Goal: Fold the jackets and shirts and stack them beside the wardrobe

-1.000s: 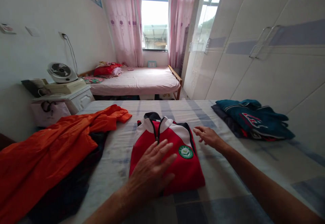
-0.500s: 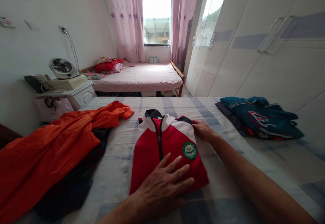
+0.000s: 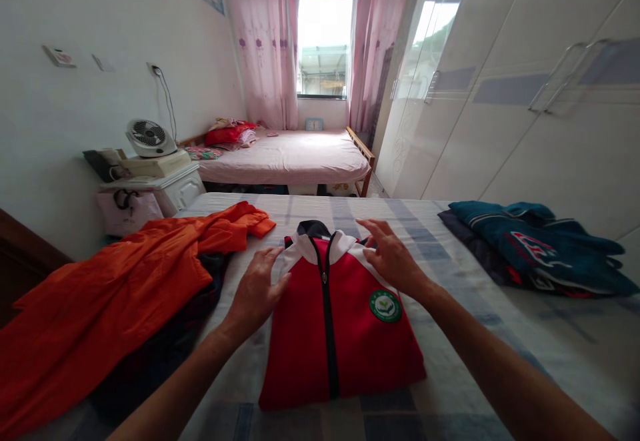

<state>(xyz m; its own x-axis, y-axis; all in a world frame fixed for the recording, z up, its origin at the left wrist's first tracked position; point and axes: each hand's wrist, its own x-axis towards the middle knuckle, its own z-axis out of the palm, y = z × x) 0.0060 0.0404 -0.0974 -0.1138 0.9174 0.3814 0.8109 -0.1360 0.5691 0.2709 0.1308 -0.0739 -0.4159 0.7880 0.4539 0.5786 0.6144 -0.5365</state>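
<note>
A folded red and white zip jacket (image 3: 300, 334) with a black zipper and a round green badge lies on the checked bedsheet (image 3: 240, 354), its dark collar facing the window. My left hand (image 3: 256, 287) is at the jacket's upper left edge, fingers apart, thumb over the red cloth. Across from it, my right hand (image 3: 393, 254) hovers by the white right shoulder with its fingers spread. Neither hand grips the cloth; whether the fingertips touch it I cannot tell.
To the left an orange garment (image 3: 125, 287) lies over dark clothes. Folded at the right is a teal garment (image 3: 540, 234) on a darker pile. Beyond stand a pink-covered bed (image 3: 295, 154), a fan (image 3: 150, 135) on a cabinet, and white wardrobes (image 3: 500, 141).
My left hand has lifted off the jacket's front and moved to its upper left side. My right hand has come away from the right shoulder edge. The view has shifted slightly left.
</note>
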